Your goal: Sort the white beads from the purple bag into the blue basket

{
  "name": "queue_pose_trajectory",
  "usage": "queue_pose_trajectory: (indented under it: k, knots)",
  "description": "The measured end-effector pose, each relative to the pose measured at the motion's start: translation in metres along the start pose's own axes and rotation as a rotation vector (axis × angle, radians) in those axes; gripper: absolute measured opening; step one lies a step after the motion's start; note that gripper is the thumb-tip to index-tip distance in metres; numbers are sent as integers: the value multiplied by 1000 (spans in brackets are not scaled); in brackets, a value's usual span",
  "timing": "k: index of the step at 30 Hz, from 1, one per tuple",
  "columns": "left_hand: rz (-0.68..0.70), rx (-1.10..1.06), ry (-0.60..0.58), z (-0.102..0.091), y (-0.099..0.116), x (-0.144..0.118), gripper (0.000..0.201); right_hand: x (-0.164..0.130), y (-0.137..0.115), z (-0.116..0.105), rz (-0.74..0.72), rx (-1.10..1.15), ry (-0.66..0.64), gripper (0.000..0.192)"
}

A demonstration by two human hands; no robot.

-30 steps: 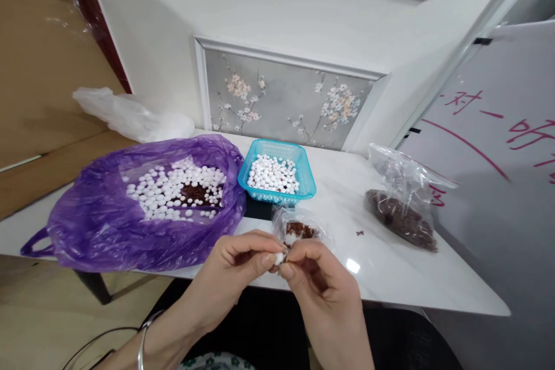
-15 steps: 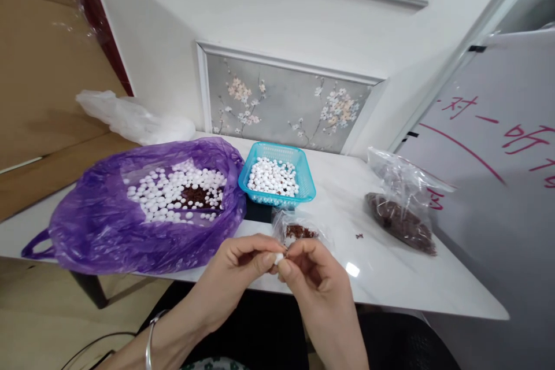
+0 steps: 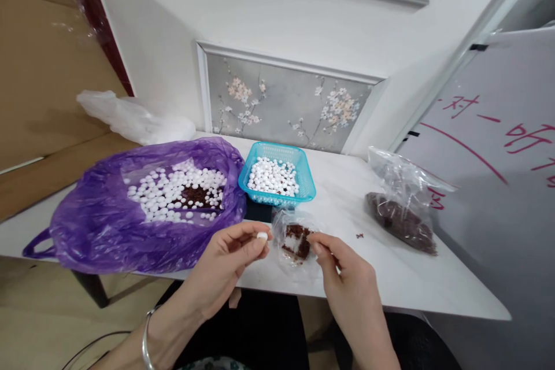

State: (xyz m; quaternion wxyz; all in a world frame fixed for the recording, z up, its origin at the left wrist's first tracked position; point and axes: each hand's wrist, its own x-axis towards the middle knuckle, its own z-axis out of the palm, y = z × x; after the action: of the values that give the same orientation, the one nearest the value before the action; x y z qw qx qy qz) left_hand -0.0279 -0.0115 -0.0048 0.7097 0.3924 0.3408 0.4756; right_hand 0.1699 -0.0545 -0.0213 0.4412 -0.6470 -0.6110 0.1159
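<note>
A small white ball (image 3: 262, 235) is pinched between the thumb and fingertips of my left hand (image 3: 225, 266), above the table's front part. My right hand (image 3: 351, 280) has its thumb and index finger pressed together at the right edge of a small open clear plastic bag (image 3: 281, 266). Dark reddish-brown bits (image 3: 291, 232) lie in that bag. Whatever sits between my right fingertips is too small to make out. Behind the bag stands a turquoise plastic basket (image 3: 309, 189) holding many white balls.
On the left, a purple plastic bag (image 3: 102, 208) lies spread wide, with white balls and brown bits inside. A zip bag of brown material (image 3: 401, 222) rests at the right. White plastic (image 3: 143, 121) lies against the wall. A whiteboard (image 3: 485, 202) borders the table's right side.
My hands, together at the white ball before, are now apart. My left hand has drawn slightly left with the ball, and my right has moved right to the brown bits.
</note>
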Motion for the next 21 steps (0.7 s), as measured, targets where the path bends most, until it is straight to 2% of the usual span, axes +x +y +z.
queue_pose_trajectory:
  k: [3,7,12,17,19,21]
  knots:
    - [32,6,29,-4,1,2,16,6,0,12,-90,-170,-88,31]
    - [140,56,64,-4,5,12,18,16,-5,32,-123,-288,-235,31]
    - [311,109,179,4,29,50,21,21,-11,49,-110,-436,-310,26]
    - [284,143,151,13,58,96,46,15,-20,58,-138,-456,-345,25]
    - [252,170,139,14,67,104,55,13,-22,62,-152,-437,-341,25]
    - [246,192,140,10,75,105,55,11,-21,64,-158,-411,-331,26]
